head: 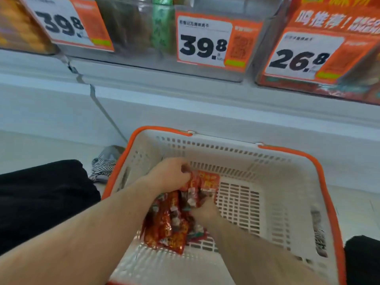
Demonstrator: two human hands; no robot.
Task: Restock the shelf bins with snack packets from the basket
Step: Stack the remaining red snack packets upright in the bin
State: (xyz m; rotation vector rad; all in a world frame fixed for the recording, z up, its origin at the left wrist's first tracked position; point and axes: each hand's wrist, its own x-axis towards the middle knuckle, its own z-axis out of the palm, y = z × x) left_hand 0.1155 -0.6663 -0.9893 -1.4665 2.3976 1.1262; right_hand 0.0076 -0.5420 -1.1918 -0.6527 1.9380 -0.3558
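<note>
A white plastic basket (283, 182) with an orange rim sits on the floor below the shelf. Inside it lies a pile of red snack packets (166, 229). Both my hands are down in the basket. My left hand (170, 173) grips the top of the packets, fingers curled over them. Lower down, my right hand (203, 210) grips the same bunch from the right side, its fingers partly hidden by the packets. Above, clear shelf bins (144, 33) hold dark and green packets behind price cards.
Price cards read 39.8 (203, 46), 39.8 (61, 23) and 26.8 (300, 58). An orange-red box (337, 21) stands at the right of the shelf. A white shelf ledge (185, 95) juts out above the basket. My dark-trousered knee (41, 202) is at the left, a patterned shoe (104, 163) beyond it.
</note>
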